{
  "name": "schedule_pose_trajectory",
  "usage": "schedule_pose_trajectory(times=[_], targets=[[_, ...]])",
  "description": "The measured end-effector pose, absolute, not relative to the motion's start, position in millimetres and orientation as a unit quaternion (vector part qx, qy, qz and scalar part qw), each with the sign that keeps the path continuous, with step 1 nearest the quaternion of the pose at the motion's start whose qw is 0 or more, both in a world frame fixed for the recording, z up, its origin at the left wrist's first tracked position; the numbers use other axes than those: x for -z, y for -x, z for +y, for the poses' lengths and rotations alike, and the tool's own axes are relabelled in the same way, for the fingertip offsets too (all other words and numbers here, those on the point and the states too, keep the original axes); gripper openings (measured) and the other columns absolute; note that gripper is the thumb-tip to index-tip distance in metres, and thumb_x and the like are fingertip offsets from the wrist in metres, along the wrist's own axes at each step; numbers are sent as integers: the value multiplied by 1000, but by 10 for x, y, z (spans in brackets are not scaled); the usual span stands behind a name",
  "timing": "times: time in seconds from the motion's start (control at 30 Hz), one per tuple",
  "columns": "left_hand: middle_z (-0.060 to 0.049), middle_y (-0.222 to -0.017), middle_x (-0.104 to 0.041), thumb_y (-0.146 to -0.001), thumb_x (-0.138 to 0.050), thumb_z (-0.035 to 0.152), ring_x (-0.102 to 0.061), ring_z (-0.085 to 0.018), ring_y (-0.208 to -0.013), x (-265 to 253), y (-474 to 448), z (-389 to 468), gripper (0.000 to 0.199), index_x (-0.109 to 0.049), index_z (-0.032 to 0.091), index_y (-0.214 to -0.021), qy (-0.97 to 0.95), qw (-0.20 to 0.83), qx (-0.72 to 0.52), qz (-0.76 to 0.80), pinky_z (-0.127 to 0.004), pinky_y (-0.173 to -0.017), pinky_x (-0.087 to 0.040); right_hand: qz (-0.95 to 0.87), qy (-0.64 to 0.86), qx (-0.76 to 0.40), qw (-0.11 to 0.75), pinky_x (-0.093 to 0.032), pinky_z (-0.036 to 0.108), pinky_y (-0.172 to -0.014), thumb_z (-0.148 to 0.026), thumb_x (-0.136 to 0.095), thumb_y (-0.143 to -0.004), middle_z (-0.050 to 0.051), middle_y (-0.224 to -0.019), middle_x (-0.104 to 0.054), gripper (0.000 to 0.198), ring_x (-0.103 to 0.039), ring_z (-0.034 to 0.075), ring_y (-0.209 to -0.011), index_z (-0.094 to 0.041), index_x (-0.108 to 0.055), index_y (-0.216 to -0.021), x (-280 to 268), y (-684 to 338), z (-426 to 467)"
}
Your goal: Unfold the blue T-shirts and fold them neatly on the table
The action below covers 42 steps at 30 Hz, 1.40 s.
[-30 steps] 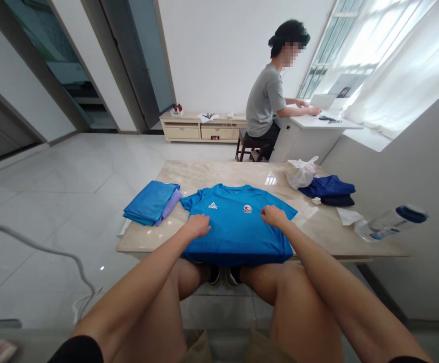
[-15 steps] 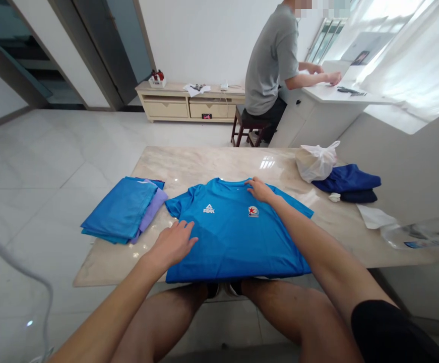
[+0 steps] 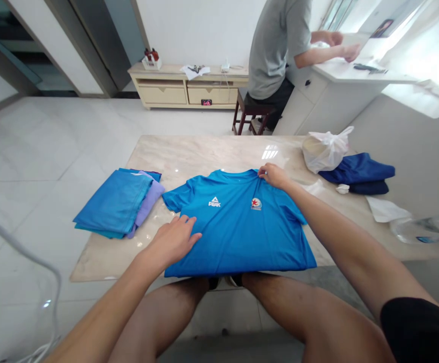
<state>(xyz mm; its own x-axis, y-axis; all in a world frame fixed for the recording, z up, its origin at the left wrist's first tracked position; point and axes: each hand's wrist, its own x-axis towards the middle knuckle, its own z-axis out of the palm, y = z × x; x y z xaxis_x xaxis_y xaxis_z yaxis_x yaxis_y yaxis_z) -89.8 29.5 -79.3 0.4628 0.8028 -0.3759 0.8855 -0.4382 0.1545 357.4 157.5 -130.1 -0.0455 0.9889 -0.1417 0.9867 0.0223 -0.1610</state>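
Observation:
A blue T-shirt [image 3: 230, 232] lies front side up on the table, with a white PEAK logo and a round red-star badge on its chest. My right hand [image 3: 274, 176] pinches the cloth at the shoulder beside the collar, and creases run down from there. My left hand [image 3: 176, 237] rests palm down over the shirt's other side, below the sleeve, its fingers stretched out. Left of the shirt sits a stack of folded clothes [image 3: 113, 201], blue on top with a purple piece showing.
On the table's [image 3: 204, 151] right are a tied white plastic bag [image 3: 327, 148], dark blue clothing [image 3: 361, 171], a white paper [image 3: 387, 209] and a clear bottle [image 3: 427, 229]. A person in a grey shirt [image 3: 274, 50] sits beyond at a white desk [image 3: 370, 75]. A grey cable [image 3: 26, 254] hangs at left.
My right hand has closed on the shirt's shoulder and pulled it slightly, creasing the front. My left hand stays on the cloth. The camera view has shifted a little.

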Motion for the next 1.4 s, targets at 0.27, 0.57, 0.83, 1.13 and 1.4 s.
schedule_pose_trajectory(times=[0.27,0.57,0.83,1.13,1.4], targets=[[-15,-155,-70,-108,-57,54,-65,-39,-144,838,923,241,53,-68,27,-152,-840,181,126,495,-47,-112,-56,-640,762,-51,76,-52,43,-113,-25,-56,-107,19,-144,-65,42,-61,35,-135,-18,-69,-146,1462,-3560,1220],[-22,-151,-67,-109,-49,35,-63,-38,-140,1168,748,1368,45,-62,15,-147,-814,80,26,575,-48,-115,-52,-566,818,-58,85,-42,59,-119,-57,-62,-106,27,-146,-57,58,-47,45,-139,-12,-62,-142,1821,-4030,1141],[-17,-135,-72,-107,-59,55,-64,-33,-130,1573,460,2104,44,-69,18,-129,-769,143,-46,621,-44,-112,-53,-545,822,-99,135,-40,59,-120,-74,-64,-101,20,-147,-55,62,-46,42,-140,-21,-66,-133,2041,-4277,1203],[-12,-124,-82,-105,-64,49,-73,-35,-122,1420,794,1753,30,-73,25,-119,-760,143,65,631,-37,-96,-54,-579,794,-184,-2,-55,43,-99,-51,-72,-101,13,-110,-82,35,-74,32,-106,-19,-81,-114,1686,-4288,996],[-19,-133,-78,-96,-70,74,-72,-41,-129,1368,610,1387,62,-66,21,-129,-762,153,29,629,-43,-103,-53,-599,780,-183,2,-56,40,-97,-69,-77,-95,17,-131,-79,62,-73,34,-118,-19,-75,-131,1477,-3858,715]])
